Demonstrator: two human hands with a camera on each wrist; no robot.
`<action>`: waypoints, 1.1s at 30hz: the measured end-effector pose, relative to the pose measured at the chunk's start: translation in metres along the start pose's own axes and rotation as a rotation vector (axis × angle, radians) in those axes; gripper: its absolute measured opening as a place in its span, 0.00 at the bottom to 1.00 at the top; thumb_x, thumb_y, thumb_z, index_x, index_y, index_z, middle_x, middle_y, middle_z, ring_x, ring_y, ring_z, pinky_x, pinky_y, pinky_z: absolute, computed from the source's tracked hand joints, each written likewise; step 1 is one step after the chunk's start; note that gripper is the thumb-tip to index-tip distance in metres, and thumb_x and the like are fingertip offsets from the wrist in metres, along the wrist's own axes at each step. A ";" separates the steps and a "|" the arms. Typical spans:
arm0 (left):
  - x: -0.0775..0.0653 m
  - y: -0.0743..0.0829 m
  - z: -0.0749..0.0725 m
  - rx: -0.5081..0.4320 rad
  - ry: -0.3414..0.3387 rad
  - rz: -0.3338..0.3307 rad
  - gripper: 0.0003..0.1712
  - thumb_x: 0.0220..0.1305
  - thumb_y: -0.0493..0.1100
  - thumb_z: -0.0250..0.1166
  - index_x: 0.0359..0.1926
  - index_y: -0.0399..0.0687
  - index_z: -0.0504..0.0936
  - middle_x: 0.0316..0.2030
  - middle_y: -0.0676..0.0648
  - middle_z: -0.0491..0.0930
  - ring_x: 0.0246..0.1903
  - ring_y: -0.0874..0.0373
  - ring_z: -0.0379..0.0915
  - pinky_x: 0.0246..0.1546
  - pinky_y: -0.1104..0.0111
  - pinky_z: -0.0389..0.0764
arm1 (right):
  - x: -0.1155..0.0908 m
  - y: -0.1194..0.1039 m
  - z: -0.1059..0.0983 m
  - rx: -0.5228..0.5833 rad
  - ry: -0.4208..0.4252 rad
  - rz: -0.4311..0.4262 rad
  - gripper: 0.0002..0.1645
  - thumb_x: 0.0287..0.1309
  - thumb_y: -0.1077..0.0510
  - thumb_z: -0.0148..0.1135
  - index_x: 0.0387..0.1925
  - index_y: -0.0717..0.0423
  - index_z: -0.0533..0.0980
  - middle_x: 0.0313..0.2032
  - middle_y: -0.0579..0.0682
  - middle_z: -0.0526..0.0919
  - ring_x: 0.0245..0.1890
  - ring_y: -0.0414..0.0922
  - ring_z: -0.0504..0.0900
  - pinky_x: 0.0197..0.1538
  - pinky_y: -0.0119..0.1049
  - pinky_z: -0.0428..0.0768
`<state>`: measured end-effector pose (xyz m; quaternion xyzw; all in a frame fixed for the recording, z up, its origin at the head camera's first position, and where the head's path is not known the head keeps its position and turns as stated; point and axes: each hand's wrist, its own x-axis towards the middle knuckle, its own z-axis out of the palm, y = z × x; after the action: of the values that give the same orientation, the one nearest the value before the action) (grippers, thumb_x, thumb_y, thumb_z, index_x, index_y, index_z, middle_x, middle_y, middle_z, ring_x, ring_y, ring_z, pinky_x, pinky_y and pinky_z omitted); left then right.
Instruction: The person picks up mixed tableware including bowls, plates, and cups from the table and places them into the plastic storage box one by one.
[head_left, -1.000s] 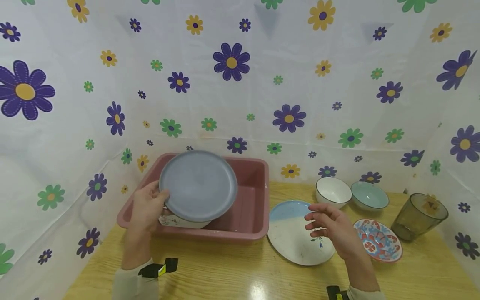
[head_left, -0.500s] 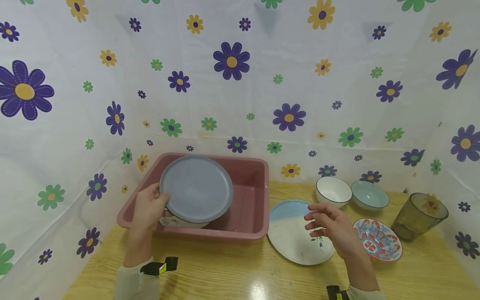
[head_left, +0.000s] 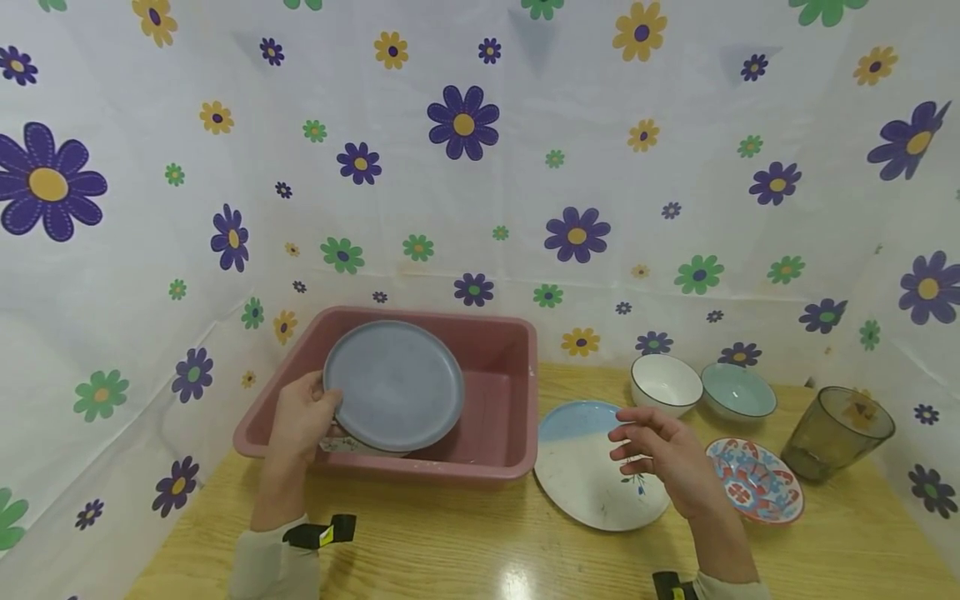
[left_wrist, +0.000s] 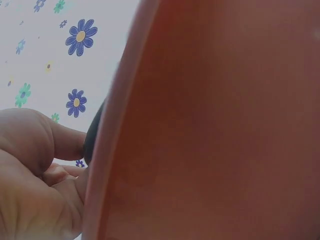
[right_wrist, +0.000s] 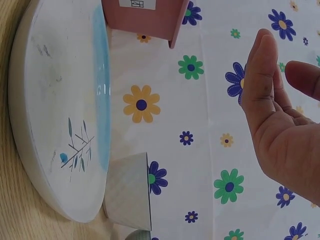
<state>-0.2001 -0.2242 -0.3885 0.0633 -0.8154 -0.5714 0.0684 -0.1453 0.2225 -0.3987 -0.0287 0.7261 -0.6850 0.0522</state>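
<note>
A round grey-blue plate (head_left: 397,385) is pinched at its left rim by my left hand (head_left: 300,417). It sits within the left half of the pink basin (head_left: 498,467), over a white floral dish (head_left: 352,444) that is mostly hidden beneath it. In the left wrist view the basin's wall (left_wrist: 215,125) covers most of the picture, and only a dark sliver of the plate (left_wrist: 93,132) shows by the thumb. My right hand (head_left: 667,458) hovers over a white and blue plate (head_left: 585,483) with a plant motif, fingers loosely bent and holding nothing.
Right of the plate stand a white bowl (head_left: 666,383), a pale green bowl (head_left: 738,392), a red and blue patterned dish (head_left: 757,483) and a tinted glass (head_left: 836,433). A flowered sheet (head_left: 517,183) hangs behind and beside the wooden table (head_left: 435,542).
My left hand has lowered the grey-blue plate further into the basin, covering more of the floral dish. The right hand has stayed in place.
</note>
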 end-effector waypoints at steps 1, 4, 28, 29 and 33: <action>0.000 0.000 0.000 0.002 0.000 -0.001 0.26 0.70 0.33 0.49 0.66 0.23 0.65 0.50 0.22 0.77 0.27 0.62 0.82 0.24 0.68 0.84 | 0.000 0.000 0.000 0.000 0.001 -0.001 0.17 0.73 0.60 0.51 0.57 0.67 0.70 0.39 0.50 0.82 0.36 0.45 0.85 0.38 0.37 0.85; 0.001 -0.002 0.000 0.015 -0.004 -0.007 0.26 0.70 0.33 0.49 0.66 0.23 0.65 0.49 0.23 0.77 0.26 0.63 0.81 0.24 0.69 0.84 | 0.000 0.000 0.000 0.000 -0.004 -0.005 0.18 0.73 0.60 0.51 0.57 0.68 0.70 0.39 0.50 0.82 0.36 0.45 0.85 0.38 0.37 0.85; 0.007 -0.011 0.003 0.053 -0.029 -0.016 0.25 0.70 0.32 0.48 0.64 0.20 0.65 0.43 0.25 0.78 0.22 0.61 0.79 0.21 0.68 0.83 | -0.001 0.000 -0.001 0.001 -0.003 -0.014 0.17 0.73 0.59 0.51 0.56 0.66 0.71 0.39 0.49 0.82 0.36 0.44 0.85 0.39 0.37 0.85; 0.007 -0.011 0.003 0.053 -0.029 -0.016 0.25 0.70 0.32 0.48 0.64 0.20 0.65 0.43 0.25 0.78 0.22 0.61 0.79 0.20 0.68 0.83 | -0.001 0.000 -0.001 0.000 -0.001 -0.013 0.17 0.73 0.59 0.51 0.56 0.66 0.71 0.39 0.49 0.82 0.36 0.44 0.85 0.39 0.37 0.85; 0.006 -0.011 0.003 0.048 -0.030 -0.017 0.25 0.70 0.32 0.48 0.64 0.19 0.65 0.43 0.24 0.78 0.22 0.61 0.79 0.20 0.68 0.83 | 0.000 0.000 -0.001 -0.002 0.005 -0.003 0.17 0.73 0.59 0.51 0.57 0.67 0.70 0.39 0.50 0.82 0.36 0.45 0.85 0.39 0.37 0.85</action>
<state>-0.2066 -0.2259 -0.3995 0.0629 -0.8291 -0.5532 0.0498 -0.1451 0.2231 -0.3985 -0.0281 0.7268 -0.6845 0.0493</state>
